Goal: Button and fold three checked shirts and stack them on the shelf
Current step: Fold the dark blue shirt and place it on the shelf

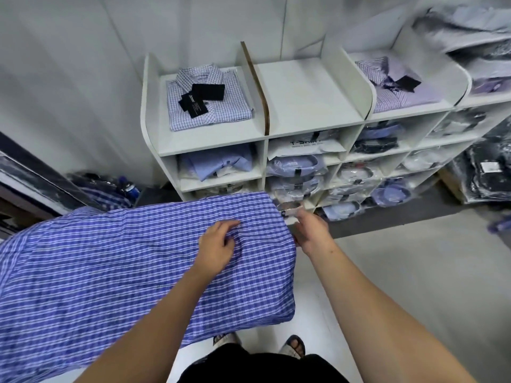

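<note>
Both hands are engaged with the blue checked shirt (110,266), spread below the white shelf (210,139): it is pressed by the left hand (217,246) with relaxed fingers, while its edge is gripped by the right hand (311,230).

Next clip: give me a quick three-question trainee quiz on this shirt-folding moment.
1. True or false: the middle top shelf bay holds a folded shirt.
2. Which hand lies on top of the blue shirt? A) left B) right
3. Fill in: the folded shirt in the left top bay carries black ____.

Key: 1 false, that bay is bare. 2 A, the left hand rests on the cloth; the right hand grips its edge. 3 tags.
</note>
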